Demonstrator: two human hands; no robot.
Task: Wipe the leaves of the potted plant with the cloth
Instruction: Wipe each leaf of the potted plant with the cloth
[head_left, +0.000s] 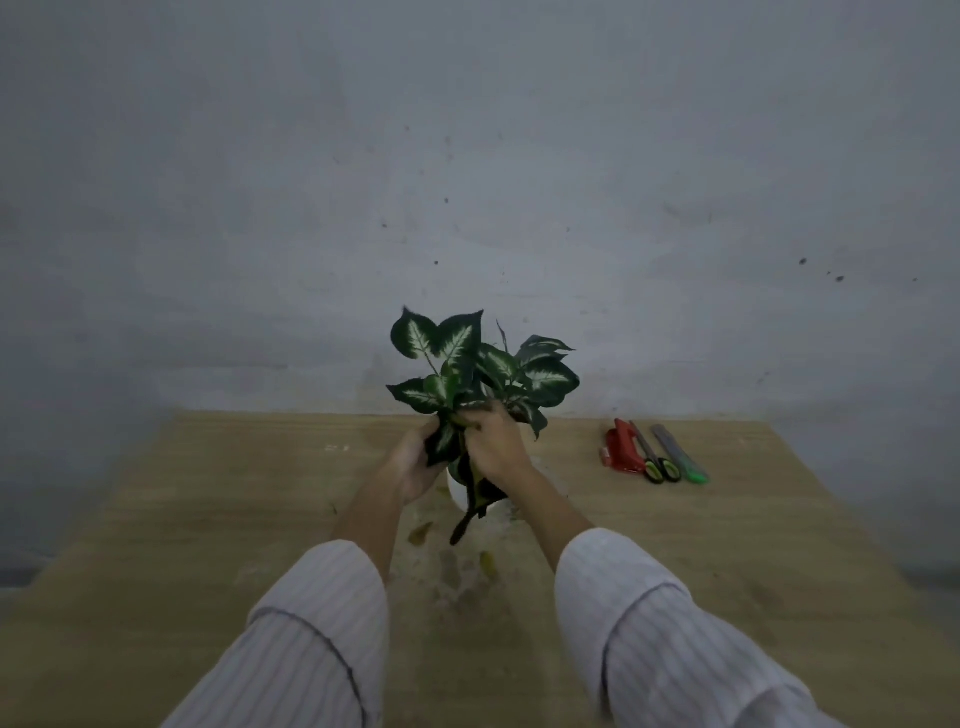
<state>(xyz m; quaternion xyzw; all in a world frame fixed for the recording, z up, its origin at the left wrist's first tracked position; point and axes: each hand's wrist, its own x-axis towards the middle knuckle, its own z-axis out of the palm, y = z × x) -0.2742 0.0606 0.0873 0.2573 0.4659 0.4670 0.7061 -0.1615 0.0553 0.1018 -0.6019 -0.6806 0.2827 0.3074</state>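
The potted plant has dark green leaves with white centres. It stands in a white pot at the middle of the wooden table. My left hand cups a low leaf from the left and underneath. My right hand presses on the same leaf from the right, closed on a dark cloth. The cloth's loose end hangs down in front of the pot. Both hands hide most of the pot.
Red pruning shears, scissors with green-and-black handles and a grey cutter with a green tip lie side by side at the right. Yellowed fallen leaves and stains sit before the pot. A grey wall stands close behind.
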